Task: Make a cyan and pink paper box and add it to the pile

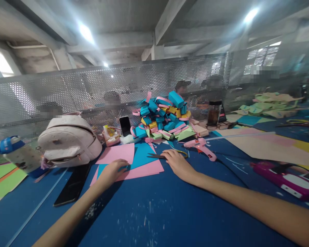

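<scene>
My left hand (pixel 114 171) rests on the sheets of coloured paper, its fingers loosely bent with a gap at the thumb and nothing held in them. Beneath and beyond it are a pink sheet (pixel 118 153), a blue sheet (pixel 142 156) and more pink paper (pixel 146 170). My right hand (pixel 175 163) is laid over the middle of a pair of scissors (pixel 155 155), fingers curled down on them. The dark blades stick out to the left and the yellow handle to the right. Close to the right hand lies a pink glue gun (pixel 202 145).
Behind the paper stands a heap of folded paper pieces (pixel 164 118). A white backpack (pixel 69 140), black phone (pixel 72 185) and bottle (pixel 22 154) are on the left. On the right lie a magenta device (pixel 285 180) and large paper sheets (pixel 267 140). A perforated metal screen (pixel 141 75) runs behind.
</scene>
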{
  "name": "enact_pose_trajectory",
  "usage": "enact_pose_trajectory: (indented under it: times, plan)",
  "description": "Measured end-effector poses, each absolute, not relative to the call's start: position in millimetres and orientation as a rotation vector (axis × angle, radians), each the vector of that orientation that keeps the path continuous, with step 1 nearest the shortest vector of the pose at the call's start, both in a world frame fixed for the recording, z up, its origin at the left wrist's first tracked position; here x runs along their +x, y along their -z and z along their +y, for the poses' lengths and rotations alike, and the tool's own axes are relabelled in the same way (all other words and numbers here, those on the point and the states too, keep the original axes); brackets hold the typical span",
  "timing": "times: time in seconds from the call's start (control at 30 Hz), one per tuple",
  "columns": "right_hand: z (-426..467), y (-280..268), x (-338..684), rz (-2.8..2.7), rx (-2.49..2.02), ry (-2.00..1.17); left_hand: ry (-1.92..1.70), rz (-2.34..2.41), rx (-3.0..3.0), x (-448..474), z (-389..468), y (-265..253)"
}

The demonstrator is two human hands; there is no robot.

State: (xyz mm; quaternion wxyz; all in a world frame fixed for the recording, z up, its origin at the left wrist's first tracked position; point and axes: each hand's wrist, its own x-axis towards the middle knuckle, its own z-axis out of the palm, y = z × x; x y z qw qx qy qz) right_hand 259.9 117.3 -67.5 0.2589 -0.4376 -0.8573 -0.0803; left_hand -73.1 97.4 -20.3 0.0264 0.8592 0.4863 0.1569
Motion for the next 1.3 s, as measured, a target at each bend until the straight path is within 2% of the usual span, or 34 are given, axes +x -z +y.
enact_pose_trajectory:
  times: [0.8, 1.3]
  plan:
    - [118.0, 63.9, 264.0, -2.348, -1.179, 0.206, -0.445, 1.503, 2.773, -67.5, 93.1, 17.6]
    - [116.8, 64.6, 263.9, -2.364, -1.289, 0.336, -0.433, 1.478, 2.805, -65.7, 90.7, 15.7]
